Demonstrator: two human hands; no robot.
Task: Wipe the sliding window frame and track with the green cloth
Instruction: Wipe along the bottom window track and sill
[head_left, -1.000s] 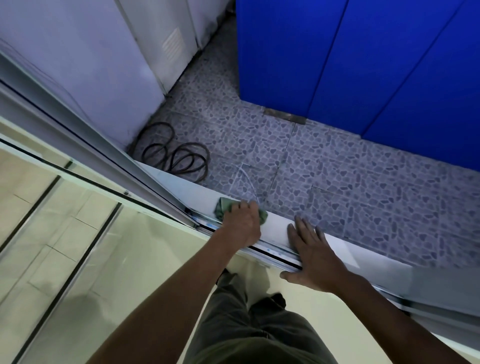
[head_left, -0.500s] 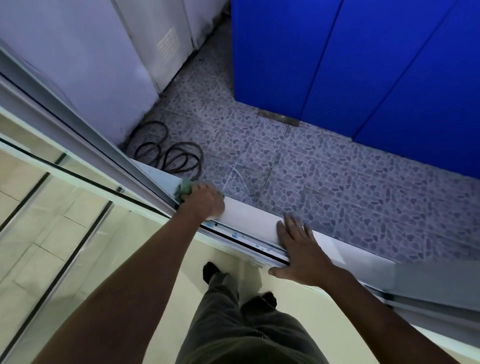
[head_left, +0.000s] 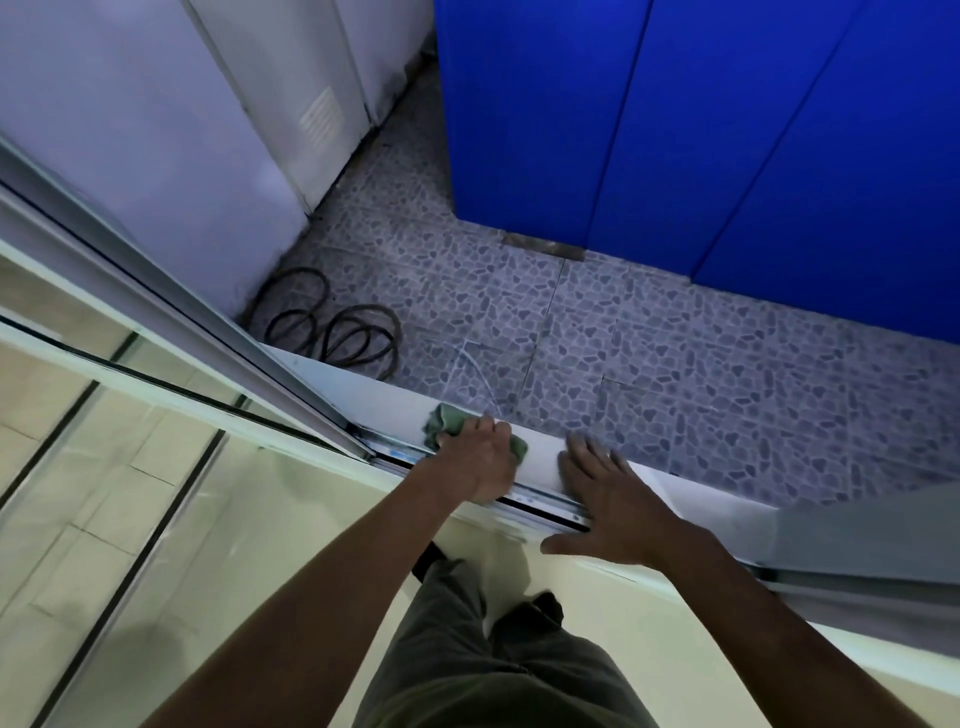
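The green cloth (head_left: 443, 422) is bunched on the white sill, pressed down by my left hand (head_left: 480, 457), which is closed over it; cloth shows at both sides of the fist. The metal track (head_left: 540, 506) runs diagonally along the sill's near edge, under the heel of that hand. My right hand (head_left: 613, 499) lies flat, fingers spread, on the sill and track just right of the cloth. The sliding window frame (head_left: 218, 332) comes in from the upper left and ends at the track left of my left hand.
Beyond the sill lies a pebble-patterned floor (head_left: 675, 353) with a coiled black cable (head_left: 337, 332) near the white cabinets (head_left: 182, 130). Blue panels (head_left: 701, 130) stand at the back. My legs (head_left: 493, 665) are below, against the cream wall. A grey panel (head_left: 872, 530) is at right.
My left hand slid the cloth left toward the frame end, then back right along the sill, close to my right hand. The right hand has stayed planted.
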